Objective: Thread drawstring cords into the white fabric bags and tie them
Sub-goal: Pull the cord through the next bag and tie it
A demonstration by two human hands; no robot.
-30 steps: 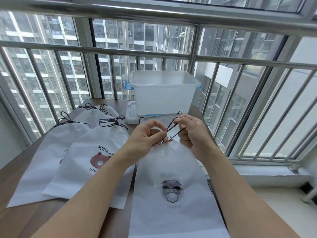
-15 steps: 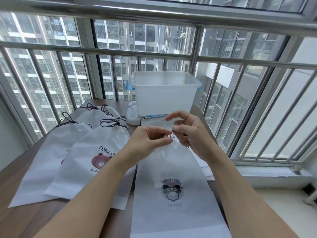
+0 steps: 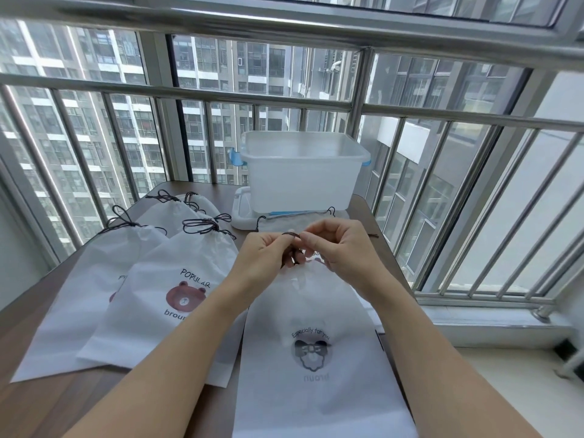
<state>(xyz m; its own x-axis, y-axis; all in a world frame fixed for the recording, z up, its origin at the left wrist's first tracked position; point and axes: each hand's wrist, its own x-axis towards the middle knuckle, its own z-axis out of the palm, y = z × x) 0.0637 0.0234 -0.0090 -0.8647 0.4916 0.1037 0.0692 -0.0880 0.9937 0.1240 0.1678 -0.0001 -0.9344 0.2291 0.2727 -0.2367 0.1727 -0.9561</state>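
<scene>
Our left hand (image 3: pixel 268 257) and right hand (image 3: pixel 344 251) meet at the gathered mouth of the near white bag (image 3: pixel 316 358), both pinching its dark cord (image 3: pixel 292 235). The bag lies flat on the counter (image 3: pixel 38 406). Corded bags (image 3: pixel 177 279) lie at 9 o'clock; a clear bin (image 3: pixel 300 172) stands at 12 o'clock.

Enclosed apartment balcony, high up in a residential block. Metal railing bars (image 3: pixel 357 105) run along two sides, with apartment towers (image 3: pixel 94 147) close outside. A wooden bench (image 3: pixel 47 406) stands in the corner, carrying a plastic storage box (image 3: pixel 303 172).
</scene>
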